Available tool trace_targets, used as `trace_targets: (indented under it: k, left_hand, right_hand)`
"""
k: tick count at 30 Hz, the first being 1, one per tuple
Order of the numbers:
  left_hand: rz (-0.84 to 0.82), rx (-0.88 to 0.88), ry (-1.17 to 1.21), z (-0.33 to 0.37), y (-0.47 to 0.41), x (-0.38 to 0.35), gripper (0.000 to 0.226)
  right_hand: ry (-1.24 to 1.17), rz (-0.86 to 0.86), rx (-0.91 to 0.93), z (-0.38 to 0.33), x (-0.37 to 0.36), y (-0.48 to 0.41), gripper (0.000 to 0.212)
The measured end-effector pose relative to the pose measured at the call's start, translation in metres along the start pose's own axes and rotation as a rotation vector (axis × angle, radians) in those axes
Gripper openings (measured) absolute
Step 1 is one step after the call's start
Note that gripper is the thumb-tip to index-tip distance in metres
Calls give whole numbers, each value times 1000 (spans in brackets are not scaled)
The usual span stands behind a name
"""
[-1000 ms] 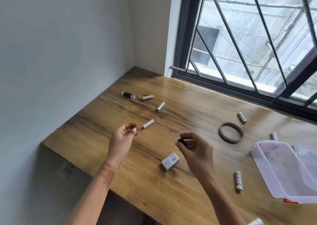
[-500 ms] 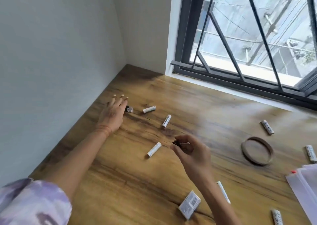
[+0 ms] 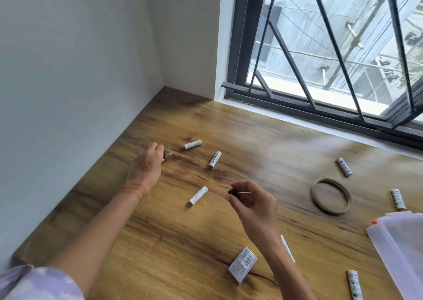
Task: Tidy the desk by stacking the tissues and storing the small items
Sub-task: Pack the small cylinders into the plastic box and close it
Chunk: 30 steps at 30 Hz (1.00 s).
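My left hand is closed around a dark battery with a metal end at the desk's far left, near the wall. My right hand hovers mid-desk, fingers pinched on a small dark item. White batteries lie scattered: one and another just right of my left hand, a third between my hands, and more at the right. A small white box with a barcode lies near my right forearm.
A brown ring lies on the wooden desk at the right. A translucent plastic container with a red clip sits at the right edge. A grey wall borders the left side, a barred window the back.
My left hand reached from mid-desk out to the far-left dark battery and closed on it. My right hand stayed pinched on its small dark item. The view shifted left.
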<state>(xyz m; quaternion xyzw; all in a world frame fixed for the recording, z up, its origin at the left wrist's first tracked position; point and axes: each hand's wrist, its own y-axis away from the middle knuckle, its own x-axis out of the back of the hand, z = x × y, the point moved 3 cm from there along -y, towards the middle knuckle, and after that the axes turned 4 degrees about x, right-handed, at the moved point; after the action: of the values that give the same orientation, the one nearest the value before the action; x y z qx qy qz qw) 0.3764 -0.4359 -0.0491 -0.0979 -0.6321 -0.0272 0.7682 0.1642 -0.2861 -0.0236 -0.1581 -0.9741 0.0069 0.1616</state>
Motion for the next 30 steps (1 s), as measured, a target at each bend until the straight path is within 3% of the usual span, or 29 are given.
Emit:
trace_targets:
  k: [5,9,12,20,26,30]
  left_hand:
    - [-32,196,420,41,52,26,16]
    - [-290,400,1151,97,127,36,12]
    - [-426,447,1414,138,184,33,19]
    - [-709,584,1740,210,307,19,21]
    - [-821,595,1690,249,357,9,22]
    - [-890,564,1635,278,385,-1,19]
  right_hand:
    - [-86,3,-43,-4,18,28,19]
    - [-100,27,-51,-7,41,68,22]
    - [-20,96,-18,-7,65,105,25]
    - [67,227,-114,16,128,208,14]
    - [136,333,-158,25,166,270,20]
    - [156,402,-234,38,189,299,7]
